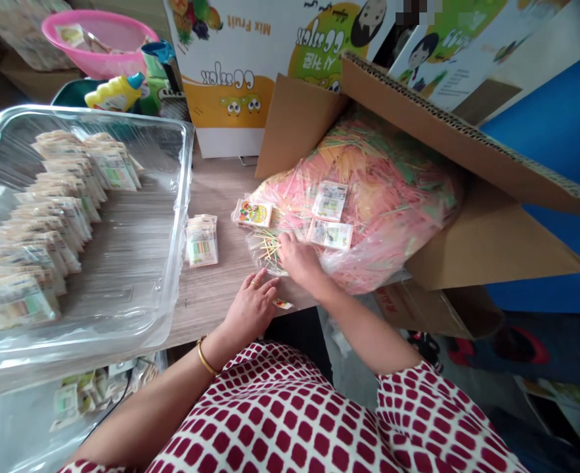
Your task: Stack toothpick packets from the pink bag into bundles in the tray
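yellow and green sticks (pixel 270 253) lay in a loose tuft just left of the right hand (pixel 302 259), at the near edge of a large clear plastic bag (pixel 368 217) of pink and pale sticks. the fingers of the right hand curled down onto the tuft from its right side. contact was visible, but it could not be determined whether the sticks were clamped. the tuft's long axis appeared to run toward those fingers, although the sticks fanned out and the exact line could not be read. the right hand was the nearer of the two hands.

the left hand (pixel 250 307) lay below and left of the right hand, empty, with its fingers apart, at the edge of a wood-grain table (pixel 211 309). a small printed scrap (pixel 283 303) lay just right of its fingertips. above the right hand, two printed packets (pixel 329 217) rested on the bag, and a yellow-labelled packet (pixel 253 213) lay beside them. further left of the left hand stood a small stack of packets (pixel 201 242), followed by a clear plastic tray (pixel 184 197) holding rows of packets (pixel 48 210). a cardboard box (pixel 467 131) surrounded the bag on the right-hand side.
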{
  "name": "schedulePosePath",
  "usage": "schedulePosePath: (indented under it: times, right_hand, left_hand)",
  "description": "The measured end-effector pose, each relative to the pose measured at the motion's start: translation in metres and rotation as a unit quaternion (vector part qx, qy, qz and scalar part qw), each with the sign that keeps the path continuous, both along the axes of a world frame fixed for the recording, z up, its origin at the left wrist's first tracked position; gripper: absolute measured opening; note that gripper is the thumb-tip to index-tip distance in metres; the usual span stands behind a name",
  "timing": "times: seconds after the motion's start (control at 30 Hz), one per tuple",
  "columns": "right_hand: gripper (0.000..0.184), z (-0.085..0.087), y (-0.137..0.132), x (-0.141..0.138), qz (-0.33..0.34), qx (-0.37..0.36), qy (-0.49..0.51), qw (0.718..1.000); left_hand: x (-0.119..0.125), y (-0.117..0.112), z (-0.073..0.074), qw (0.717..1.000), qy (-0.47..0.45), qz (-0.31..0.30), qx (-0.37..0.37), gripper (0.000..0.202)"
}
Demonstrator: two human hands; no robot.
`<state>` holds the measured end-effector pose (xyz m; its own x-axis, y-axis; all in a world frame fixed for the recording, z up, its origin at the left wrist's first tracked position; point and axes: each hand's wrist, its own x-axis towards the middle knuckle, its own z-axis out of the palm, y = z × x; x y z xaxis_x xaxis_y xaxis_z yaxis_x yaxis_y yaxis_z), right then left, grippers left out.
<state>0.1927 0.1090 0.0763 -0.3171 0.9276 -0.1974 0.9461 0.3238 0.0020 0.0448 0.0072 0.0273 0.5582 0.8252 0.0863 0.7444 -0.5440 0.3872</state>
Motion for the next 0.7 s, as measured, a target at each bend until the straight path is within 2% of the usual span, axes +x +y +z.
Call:
schedulePosePath:
  times: [0.07, 0.13, 0.23, 0.3, 0.37, 0.5, 0.7]
  right_hand:
    - [0.028, 0.003, 0.007, 0.009, -0.013, 0.026, 0.034, 0.999]
    - [0.027, 0.007, 0.008, 0.016, -0.001, 0.008, 0.051, 0.999]
    - [0.025, 0.011, 0.001, 0.016, 0.013, -0.027, 0.025, 0.999]
    - [0.025, 0.011, -0.004, 0.009, 0.010, -0.011, -0.001, 1.000]
    - [0.028, 0.009, -0.004, 0.000, 0.036, 0.007, -0.020, 0.999]
    - [0.030, 0.001, 0.004, -0.013, 0.137, -0.005, -0.043, 0.990]
    - [0.033, -0.010, 0.016, -0.013, 0.143, 0.032, -0.069, 0.987]
  left_hand:
    - [-0.001, 0.000, 0.000, 1.000, -0.004, -0.002, 0.009, 0.017]
    - [0.000, 0.000, 0.001, 1.000, -0.005, 0.006, 0.019, 0.015]
    - [0.004, 0.002, 0.002, 0.999, 0.009, 0.021, 0.027, 0.014]
    - [0.008, 0.003, 0.001, 0.999, 0.025, 0.029, 0.028, 0.014]
    - [0.010, 0.003, -0.001, 0.998, 0.034, 0.034, 0.032, 0.016]
    - [0.009, 0.000, -0.005, 0.998, 0.026, 0.035, 0.034, 0.021]
    - [0.007, -0.003, -0.008, 0.998, 0.023, 0.038, 0.037, 0.018]
